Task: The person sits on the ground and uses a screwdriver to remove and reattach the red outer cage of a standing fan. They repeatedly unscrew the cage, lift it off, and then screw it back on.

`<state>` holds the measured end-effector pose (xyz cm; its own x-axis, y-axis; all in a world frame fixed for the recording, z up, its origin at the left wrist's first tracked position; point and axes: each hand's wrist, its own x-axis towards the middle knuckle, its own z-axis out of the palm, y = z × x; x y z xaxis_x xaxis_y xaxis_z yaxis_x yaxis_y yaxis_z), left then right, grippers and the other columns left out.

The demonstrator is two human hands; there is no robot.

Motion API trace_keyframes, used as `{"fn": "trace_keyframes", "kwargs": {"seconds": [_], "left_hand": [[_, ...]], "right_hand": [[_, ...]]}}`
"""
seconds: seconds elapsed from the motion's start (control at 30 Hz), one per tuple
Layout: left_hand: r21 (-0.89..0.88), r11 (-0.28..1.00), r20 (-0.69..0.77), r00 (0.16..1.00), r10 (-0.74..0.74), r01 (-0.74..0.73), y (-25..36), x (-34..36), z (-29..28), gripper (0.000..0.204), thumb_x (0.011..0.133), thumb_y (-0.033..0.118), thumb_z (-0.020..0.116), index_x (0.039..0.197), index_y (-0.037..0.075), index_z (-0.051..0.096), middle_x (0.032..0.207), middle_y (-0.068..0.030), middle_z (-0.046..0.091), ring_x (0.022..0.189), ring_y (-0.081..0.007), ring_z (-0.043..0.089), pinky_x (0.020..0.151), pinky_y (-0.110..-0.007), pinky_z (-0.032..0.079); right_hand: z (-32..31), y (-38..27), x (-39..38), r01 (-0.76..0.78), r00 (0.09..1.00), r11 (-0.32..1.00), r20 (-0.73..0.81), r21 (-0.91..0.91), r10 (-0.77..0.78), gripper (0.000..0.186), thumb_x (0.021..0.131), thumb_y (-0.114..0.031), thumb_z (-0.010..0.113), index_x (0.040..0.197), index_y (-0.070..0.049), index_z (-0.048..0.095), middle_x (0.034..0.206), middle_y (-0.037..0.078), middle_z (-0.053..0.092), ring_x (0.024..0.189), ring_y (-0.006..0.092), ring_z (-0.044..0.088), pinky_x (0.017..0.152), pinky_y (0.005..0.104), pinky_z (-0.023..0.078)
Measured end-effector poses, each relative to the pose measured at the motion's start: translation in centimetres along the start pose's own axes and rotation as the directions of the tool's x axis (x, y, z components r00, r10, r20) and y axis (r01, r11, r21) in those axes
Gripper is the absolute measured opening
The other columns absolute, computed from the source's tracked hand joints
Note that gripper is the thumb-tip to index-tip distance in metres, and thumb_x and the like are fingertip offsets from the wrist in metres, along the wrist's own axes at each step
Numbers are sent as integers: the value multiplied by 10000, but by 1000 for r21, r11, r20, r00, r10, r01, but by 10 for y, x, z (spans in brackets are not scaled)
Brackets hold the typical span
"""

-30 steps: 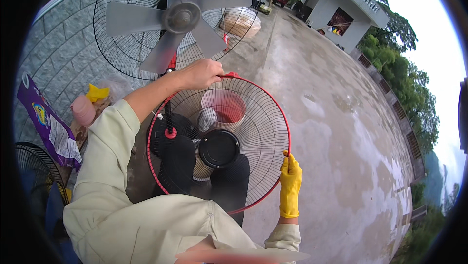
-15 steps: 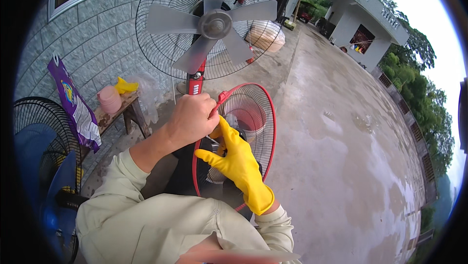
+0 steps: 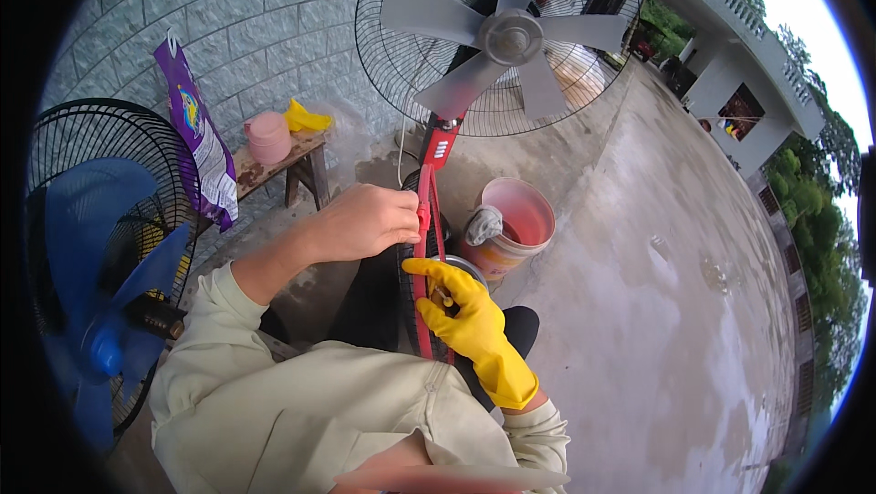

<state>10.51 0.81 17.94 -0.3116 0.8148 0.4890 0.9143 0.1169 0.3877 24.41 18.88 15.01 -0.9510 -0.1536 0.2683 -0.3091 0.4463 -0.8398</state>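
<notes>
A round fan grille with a red rim (image 3: 422, 334) stands nearly edge-on between my hands. My bare left hand (image 3: 370, 223) is closed, its fingertips pinching the rim near a red clip (image 3: 423, 213). In a yellow rubber glove, my right hand (image 3: 474, 325) curls around a small amber handle, which looks like a screwdriver (image 3: 445, 297); the glove hides most of it. Thumb and forefinger of the glove reach to the rim. Beyond the grille stands a fan (image 3: 511, 38) with grey blades, a dark wire back guard and a red neck, its front uncovered.
A pink bucket (image 3: 538, 252) with a grey cloth (image 3: 484, 224) over its edge stands right of the grille. At left are a blue-bladed fan (image 3: 105, 339), a purple bag (image 3: 196, 129) and a wooden bench (image 3: 246, 175) bearing a pink container (image 3: 268, 137) and yellow glove (image 3: 306, 117).
The grille has turned from a slanted, open face to nearly edge-on, uncovering the bucket. Both hands still hold on. My view has swung left, so surroundings sit further right.
</notes>
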Motion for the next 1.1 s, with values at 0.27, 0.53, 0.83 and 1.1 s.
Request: {"fn": "trace_keyframes", "kwargs": {"seconds": [0.27,0.53,0.83,1.1], "left_hand": [[-23,962,35,962,272,-271,-3,47,-23,370,646,298,804,896,72,650,852,-14,569,827,-192,540,723,-326,423],[-238,948,146,958,248,-210,41,57,2,322,765,323,756,887,64,609,719,-38,626,601,-197,610,532,-297,454],[-384,919,213,959,186,-93,69,68,-3,310,715,115,812,933,41,605,778,-44,628,629,-168,605,556,-266,468],[-406,900,135,964,229,-157,44,90,-7,245,734,33,777,918,21,615,809,-40,639,679,-95,610,576,-223,463]], "right_hand": [[-20,-3,-29,22,992,975,115,223,-48,409,790,60,616,1179,-65,628,704,5,496,599,113,417,566,251,367],[-72,7,-69,-43,995,921,-67,387,75,379,738,81,671,1104,-15,661,774,-40,520,648,50,413,596,201,331],[-112,-63,-80,12,949,881,-273,-473,-160,466,756,18,676,1198,-113,608,1166,83,619,959,299,615,779,338,513],[-106,-82,-47,-83,971,658,-208,-748,-114,513,789,-94,679,1285,-100,545,807,57,584,704,282,576,580,374,476]]}}
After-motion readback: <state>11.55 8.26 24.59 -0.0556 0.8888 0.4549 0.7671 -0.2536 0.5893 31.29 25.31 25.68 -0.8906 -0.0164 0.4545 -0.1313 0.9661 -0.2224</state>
